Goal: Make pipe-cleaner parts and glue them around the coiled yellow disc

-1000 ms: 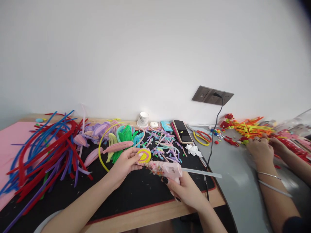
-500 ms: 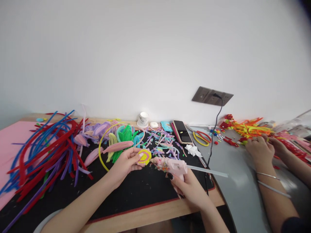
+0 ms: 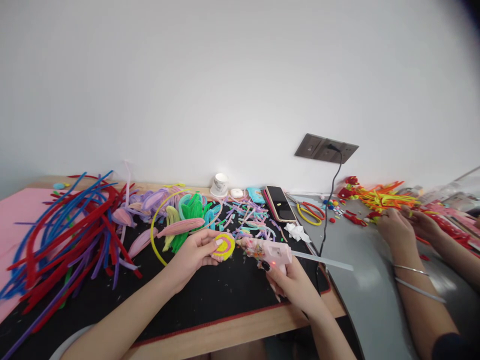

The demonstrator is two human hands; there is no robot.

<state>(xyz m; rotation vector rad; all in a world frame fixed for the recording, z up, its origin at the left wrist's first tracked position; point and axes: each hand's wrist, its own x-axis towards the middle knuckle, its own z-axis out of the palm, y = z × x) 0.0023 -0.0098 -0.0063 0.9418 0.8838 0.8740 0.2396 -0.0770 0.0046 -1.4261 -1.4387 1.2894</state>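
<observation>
Pinched between the thumb and fingers of my left hand [image 3: 199,254] is a round yellow and pink disc [image 3: 224,247] coiled from fuzzy pipe cleaner. My right hand [image 3: 290,280] grips a pale pink hot glue gun [image 3: 275,251], with a small red light showing on its body. A long whitish glue stick [image 3: 326,260] sticks out of its back end. The gun's nozzle points left at the disc's edge, a small gap apart. Just behind my left hand lie a pink pipe-cleaner petal [image 3: 182,227] and green leaf shapes [image 3: 192,212].
Red, blue and purple pipe cleaners [image 3: 86,225] heap at the left. Cut pieces [image 3: 251,220], a phone [image 3: 280,202], a white cup [image 3: 221,183] and scissors [image 3: 310,212] lie toward the wall. A black cord [image 3: 330,205] hangs from the socket. At right, another person's hands [image 3: 397,230] work.
The glue gun's nozzle has drawn slightly right, away from the disc. The disc has tilted a little in my left hand. Both hands keep their hold.
</observation>
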